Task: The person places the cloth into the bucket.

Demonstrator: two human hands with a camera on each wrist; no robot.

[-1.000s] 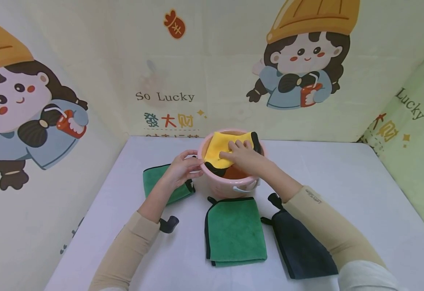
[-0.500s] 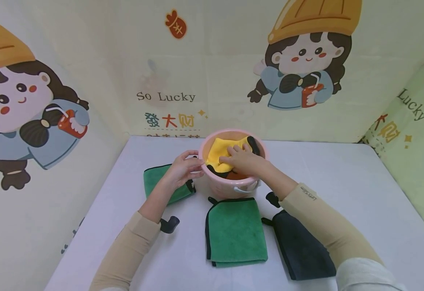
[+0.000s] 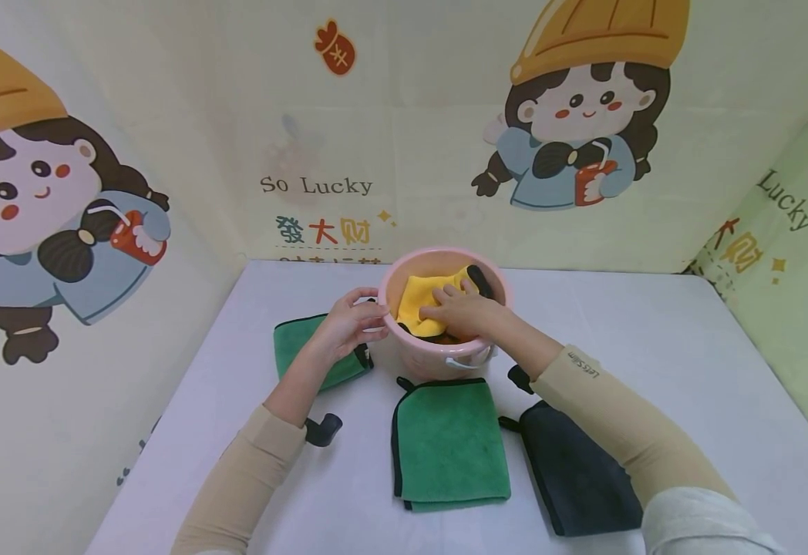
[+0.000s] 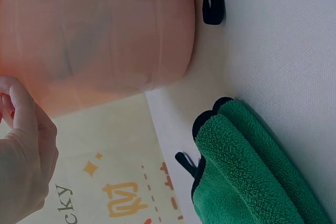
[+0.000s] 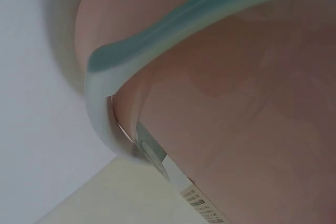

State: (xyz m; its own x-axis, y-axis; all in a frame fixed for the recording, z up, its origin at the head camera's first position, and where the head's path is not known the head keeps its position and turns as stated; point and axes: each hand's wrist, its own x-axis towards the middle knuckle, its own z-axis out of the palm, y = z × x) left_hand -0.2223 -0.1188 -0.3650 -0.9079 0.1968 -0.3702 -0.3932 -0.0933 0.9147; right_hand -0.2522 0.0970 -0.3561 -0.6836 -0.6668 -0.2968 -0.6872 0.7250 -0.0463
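A pink bucket (image 3: 439,361) stands toward the back of the table, and a crumpled yellow towel with black edging (image 3: 414,297) lies inside it. My right hand (image 3: 469,312) reaches in over the near right rim, fingers spread and pressing on the towel. At the left rim my left hand (image 3: 348,324) holds the bucket with bent fingers. In the left wrist view, the left hand (image 4: 26,150) shows at the edge beside the bucket wall (image 4: 115,35). The right wrist view shows only the bucket's outside and its pale teal handle (image 5: 157,30); the right hand is out of frame there.
A folded green towel (image 3: 451,443) lies in front of the bucket, a second green towel (image 3: 293,339) to its left, partly behind my left arm. To the right, a folded dark towel (image 3: 570,470) is partly under my right forearm. Printed fabric (image 3: 418,131) hangs behind the table.
The yellow towel has sunk lower in the bucket, below the rim, and my right hand has moved down with it. My left hand stays at the rim.
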